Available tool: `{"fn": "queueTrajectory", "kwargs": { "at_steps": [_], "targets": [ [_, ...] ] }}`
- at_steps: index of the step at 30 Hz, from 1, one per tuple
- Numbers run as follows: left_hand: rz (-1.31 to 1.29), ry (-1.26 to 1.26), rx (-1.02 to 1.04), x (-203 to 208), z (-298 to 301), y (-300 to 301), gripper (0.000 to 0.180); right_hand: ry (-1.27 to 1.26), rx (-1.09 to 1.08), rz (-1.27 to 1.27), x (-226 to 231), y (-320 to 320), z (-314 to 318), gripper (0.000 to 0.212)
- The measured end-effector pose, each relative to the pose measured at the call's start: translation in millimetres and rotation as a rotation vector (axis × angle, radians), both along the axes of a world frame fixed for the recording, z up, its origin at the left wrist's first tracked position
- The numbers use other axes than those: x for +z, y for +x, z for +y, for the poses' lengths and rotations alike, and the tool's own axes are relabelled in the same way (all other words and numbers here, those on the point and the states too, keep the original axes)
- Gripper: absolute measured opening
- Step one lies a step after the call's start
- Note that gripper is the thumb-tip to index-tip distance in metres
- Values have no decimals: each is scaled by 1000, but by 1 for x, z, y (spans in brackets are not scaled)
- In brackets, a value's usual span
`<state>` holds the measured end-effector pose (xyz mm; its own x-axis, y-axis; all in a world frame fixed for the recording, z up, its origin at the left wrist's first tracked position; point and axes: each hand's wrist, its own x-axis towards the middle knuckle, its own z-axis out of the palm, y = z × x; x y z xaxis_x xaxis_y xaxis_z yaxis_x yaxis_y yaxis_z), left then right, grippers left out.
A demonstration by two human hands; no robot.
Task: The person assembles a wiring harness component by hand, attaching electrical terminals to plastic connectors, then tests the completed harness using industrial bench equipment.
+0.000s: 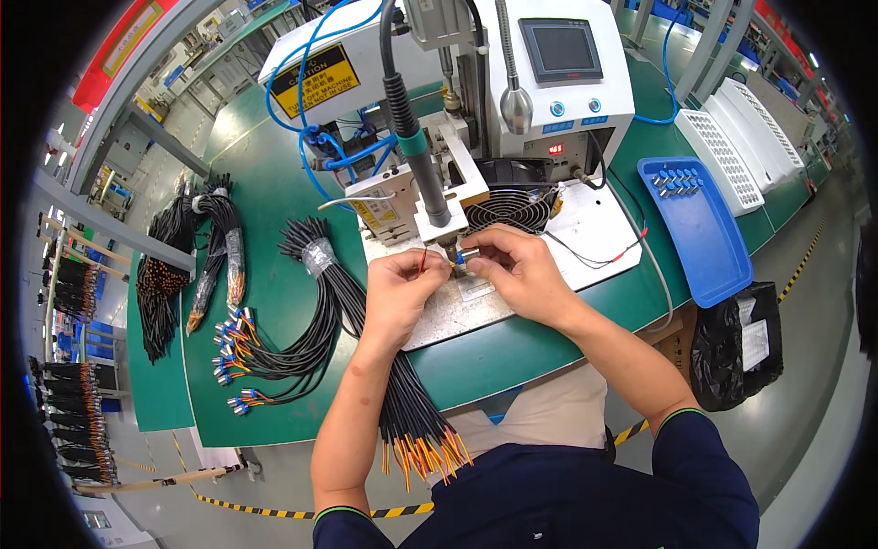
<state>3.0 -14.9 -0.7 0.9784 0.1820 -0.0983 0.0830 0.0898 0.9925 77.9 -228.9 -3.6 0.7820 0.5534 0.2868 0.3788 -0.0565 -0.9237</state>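
Observation:
My left hand (pixel 402 285) is pinched around a thin red wire (pixel 422 262) at the front of a white bench-top machine (pixel 498 82). Beside it, my right hand (pixel 523 272) has its fingers closed on a small blue-and-silver connector (pixel 460 258) under the machine's head. My fingers partly hide where wire and connector meet. Left of my hands lies a bundle of black cables (pixel 320 259), bound with clear wrap. Some of its ends carry blue-and-silver connectors (pixel 240 348); other cables hang over the table edge with bare orange wire ends (pixel 430 450).
More black cable bundles (pixel 187 238) lie on the green table (pixel 265 197) at left. To the right are a blue tray (pixel 704 242) with several connectors (pixel 677 181) and white perforated trays (pixel 722 156). A black fan (pixel 508 210) sits behind my right hand. A black bag (pixel 736 352) stands below.

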Motion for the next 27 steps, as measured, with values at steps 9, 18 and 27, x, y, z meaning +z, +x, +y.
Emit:
{"fn": "queueTrajectory", "kwargs": {
  "at_steps": [9,18,27],
  "targets": [
    [26,7,6,3,-2,0,7,-15,-10,3,0,-1,0,26],
    [33,12,10,5,-2,0,5,-27,-14,-9,3,-2,0,26],
    [8,-72,-12,3,4,-6,16,-35,-6,11,1,-1,-1,26]
  ]
}}
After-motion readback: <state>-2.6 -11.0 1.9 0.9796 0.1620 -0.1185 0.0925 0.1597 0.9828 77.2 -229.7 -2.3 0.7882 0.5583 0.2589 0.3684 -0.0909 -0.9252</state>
